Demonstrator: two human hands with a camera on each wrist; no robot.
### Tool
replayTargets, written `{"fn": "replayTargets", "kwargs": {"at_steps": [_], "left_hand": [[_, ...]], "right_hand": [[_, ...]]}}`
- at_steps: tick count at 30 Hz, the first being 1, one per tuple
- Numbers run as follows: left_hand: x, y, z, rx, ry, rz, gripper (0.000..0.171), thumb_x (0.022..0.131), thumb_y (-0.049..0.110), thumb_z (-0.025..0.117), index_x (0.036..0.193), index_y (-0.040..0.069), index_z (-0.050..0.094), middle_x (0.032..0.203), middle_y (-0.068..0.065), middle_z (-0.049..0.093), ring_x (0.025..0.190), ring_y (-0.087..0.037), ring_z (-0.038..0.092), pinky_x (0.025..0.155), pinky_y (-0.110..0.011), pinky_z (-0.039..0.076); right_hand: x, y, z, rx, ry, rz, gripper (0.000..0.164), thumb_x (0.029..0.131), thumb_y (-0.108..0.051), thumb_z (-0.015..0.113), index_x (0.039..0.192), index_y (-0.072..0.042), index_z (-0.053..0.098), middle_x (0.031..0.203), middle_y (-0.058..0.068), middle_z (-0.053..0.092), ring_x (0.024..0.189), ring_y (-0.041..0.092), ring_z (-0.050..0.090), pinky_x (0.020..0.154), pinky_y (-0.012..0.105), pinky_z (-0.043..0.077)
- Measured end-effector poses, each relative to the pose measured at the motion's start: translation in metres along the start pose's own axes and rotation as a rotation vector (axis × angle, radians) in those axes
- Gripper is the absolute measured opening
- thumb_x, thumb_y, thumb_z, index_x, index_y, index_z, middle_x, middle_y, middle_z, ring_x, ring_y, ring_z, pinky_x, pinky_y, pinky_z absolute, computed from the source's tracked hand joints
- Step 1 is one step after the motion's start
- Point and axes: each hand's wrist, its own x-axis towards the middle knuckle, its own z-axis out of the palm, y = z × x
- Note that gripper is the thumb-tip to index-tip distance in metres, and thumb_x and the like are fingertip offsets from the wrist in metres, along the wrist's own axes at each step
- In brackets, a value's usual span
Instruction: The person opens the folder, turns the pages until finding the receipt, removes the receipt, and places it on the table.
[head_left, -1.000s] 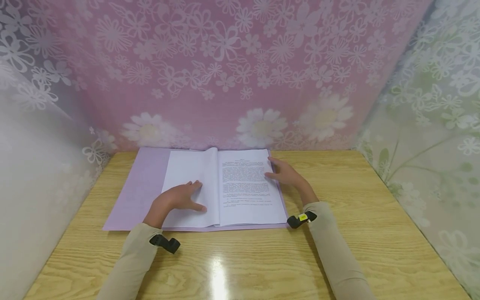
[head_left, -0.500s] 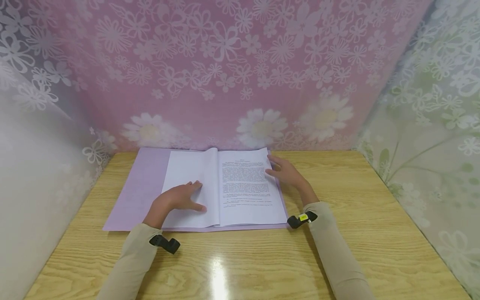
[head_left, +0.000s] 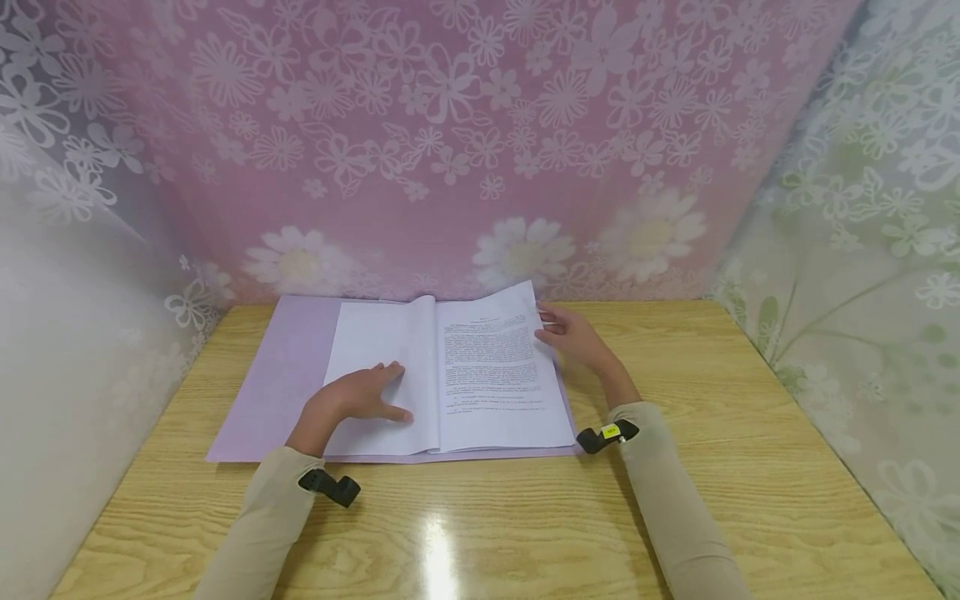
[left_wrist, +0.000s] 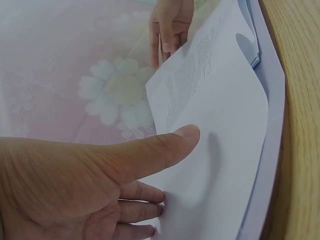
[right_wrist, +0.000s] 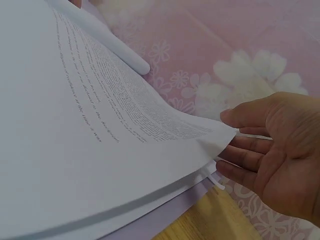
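Observation:
A lilac folder lies open on the wooden table, its stack of white sheets bound along the middle. My left hand rests with spread fingers on the turned blank-looking pages at the left. On the right is a printed page, its upper right corner raised and bent up. My right hand holds this corner, thumb on the upper side and fingers under it in the right wrist view. Below the raised page, more sheets show along the edge.
The wooden table extends in front and to the right of the folder. A pink flowered cloth hangs right behind it, with pale patterned cloths at the sides. Each wrist carries a small black camera.
The printed page's upper right corner has risen from nearly flat, bending upward. My right hand has moved slightly up with it, its fingers drawn closer at the edge. The left hand stays put.

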Motion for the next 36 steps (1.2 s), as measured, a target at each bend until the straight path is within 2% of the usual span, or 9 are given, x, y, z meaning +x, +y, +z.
{"fn": "replayTargets", "kwargs": {"at_steps": [6, 9, 14, 16, 21, 24, 31, 36], "left_hand": [[-0.001, 0.001, 0.000, -0.004, 0.000, 0.002, 0.101, 0.088, 0.052, 0.077, 0.161, 0.003, 0.027, 0.167, -0.024, 0.024, 0.156, -0.041, 0.022, 0.124, -0.057, 0.026], [-0.002, 0.001, 0.000, -0.003, 0.002, 0.004, 0.101, 0.087, 0.052, 0.077, 0.161, 0.003, 0.028, 0.167, -0.024, 0.024, 0.155, -0.041, 0.022, 0.123, -0.058, 0.027], [-0.002, 0.000, 0.001, -0.003, 0.006, 0.004, 0.100, 0.088, 0.052, 0.076, 0.161, 0.003, 0.027, 0.167, -0.023, 0.024, 0.156, -0.041, 0.022, 0.124, -0.057, 0.026], [-0.002, 0.000, 0.001, -0.001, 0.007, 0.003, 0.100, 0.088, 0.052, 0.076, 0.161, 0.003, 0.027, 0.167, -0.023, 0.024, 0.156, -0.041, 0.021, 0.124, -0.057, 0.026], [-0.002, -0.001, 0.001, 0.008, 0.012, -0.001, 0.100, 0.088, 0.052, 0.076, 0.161, 0.003, 0.028, 0.167, -0.023, 0.025, 0.155, -0.041, 0.022, 0.124, -0.056, 0.026], [-0.001, -0.001, 0.001, 0.005, 0.013, -0.002, 0.099, 0.088, 0.052, 0.076, 0.160, 0.003, 0.028, 0.167, -0.023, 0.025, 0.156, -0.040, 0.022, 0.124, -0.056, 0.026], [-0.002, 0.000, 0.001, 0.004, 0.023, 0.003, 0.098, 0.088, 0.051, 0.076, 0.160, 0.003, 0.029, 0.166, -0.023, 0.026, 0.155, -0.041, 0.023, 0.124, -0.056, 0.027], [-0.002, 0.000, 0.002, 0.002, 0.023, 0.012, 0.098, 0.089, 0.050, 0.076, 0.160, 0.002, 0.029, 0.166, -0.024, 0.026, 0.155, -0.041, 0.023, 0.124, -0.056, 0.027]], "right_hand": [[-0.004, -0.007, -0.004, 0.008, -0.028, 0.007, 0.064, 0.102, -0.013, 0.063, 0.159, -0.008, 0.036, 0.152, 0.023, 0.050, 0.137, 0.041, 0.053, 0.111, 0.054, 0.046], [-0.004, -0.003, -0.006, 0.016, -0.047, 0.001, 0.063, 0.102, -0.016, 0.063, 0.159, -0.011, 0.037, 0.150, 0.020, 0.053, 0.137, 0.038, 0.055, 0.109, 0.050, 0.050], [-0.005, -0.005, -0.010, 0.072, -0.101, -0.019, 0.058, 0.104, -0.012, 0.059, 0.157, -0.003, 0.038, 0.149, 0.023, 0.054, 0.134, 0.039, 0.056, 0.105, 0.043, 0.054], [-0.006, -0.006, -0.011, 0.102, -0.129, -0.024, 0.055, 0.105, -0.011, 0.056, 0.155, 0.002, 0.038, 0.149, 0.025, 0.053, 0.133, 0.041, 0.057, 0.106, 0.044, 0.053], [-0.007, -0.010, -0.012, 0.132, -0.165, -0.014, 0.050, 0.107, -0.010, 0.052, 0.154, 0.003, 0.041, 0.149, 0.024, 0.054, 0.124, 0.038, 0.065, 0.106, 0.049, 0.052], [-0.007, -0.012, -0.011, 0.143, -0.174, -0.023, 0.051, 0.105, -0.008, 0.054, 0.153, 0.002, 0.042, 0.144, 0.027, 0.057, 0.124, 0.036, 0.065, 0.105, 0.050, 0.053], [-0.004, -0.010, -0.006, 0.158, -0.205, -0.038, 0.058, 0.099, -0.006, 0.064, 0.154, -0.002, 0.043, 0.144, 0.025, 0.058, 0.135, 0.038, 0.056, 0.105, 0.035, 0.053], [-0.003, -0.010, 0.000, 0.107, -0.222, -0.025, 0.063, 0.096, -0.010, 0.071, 0.154, -0.006, 0.045, 0.147, 0.020, 0.057, 0.132, 0.037, 0.058, 0.106, 0.041, 0.053]]}}
